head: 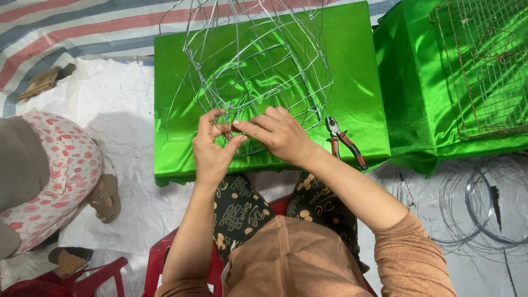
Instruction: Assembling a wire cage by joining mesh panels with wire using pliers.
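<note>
While both hands [247,140] pinch the wire frame [258,71], pliers [345,142] lie beside.

Wire cage [258,71]: thin bare metal wire, bright and shiny, pinched by the left hand [212,151] and right hand [280,135]. Bench [352,82]: draped in glossy green satin-like cloth (creased, strongly reflective). Pliers [345,142]: dull grey metal head, red and black smooth plastic grips. Wire mesh panel [484,66]: rusty, matt metal. Ground sheet [118,104]: white, crumpled, matt. Stool [159,256]: smooth red plastic.
</note>
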